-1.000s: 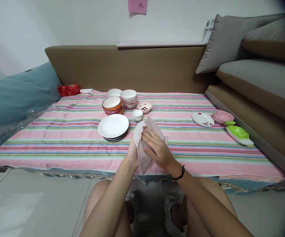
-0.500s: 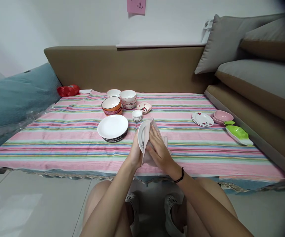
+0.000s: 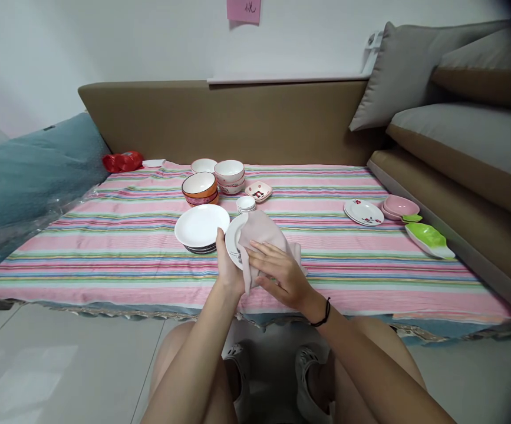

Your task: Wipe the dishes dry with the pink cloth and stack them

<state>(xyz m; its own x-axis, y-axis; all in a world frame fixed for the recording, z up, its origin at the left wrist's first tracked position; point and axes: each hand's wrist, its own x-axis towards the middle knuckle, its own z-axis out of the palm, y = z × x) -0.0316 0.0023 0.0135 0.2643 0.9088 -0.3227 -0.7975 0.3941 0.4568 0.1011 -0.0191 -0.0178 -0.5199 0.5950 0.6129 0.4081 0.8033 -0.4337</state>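
My left hand (image 3: 227, 266) grips the rim of a small white plate (image 3: 234, 238) with a red pattern, held tilted over the striped cloth (image 3: 105, 247). My right hand (image 3: 279, 272) presses a pale pink cloth (image 3: 259, 235) against the plate's face, with fingers closed on the fabric. The cloth covers most of the plate. Just left of the plate lies a stack of plates (image 3: 201, 227) with a white one on top.
Stacked bowls (image 3: 200, 188), more bowls (image 3: 230, 175), small saucers (image 3: 246, 204) and a patterned dish (image 3: 259, 191) stand behind. At the right lie a flowered plate (image 3: 363, 212), pink dishes (image 3: 400, 207) and a green leaf dish (image 3: 429, 238). Sofa cushions (image 3: 458, 153) rise on the right.
The plate has swung from edge-on to facing more upward and moved left toward the plate stack. My right hand with the cloth has slid across its face.
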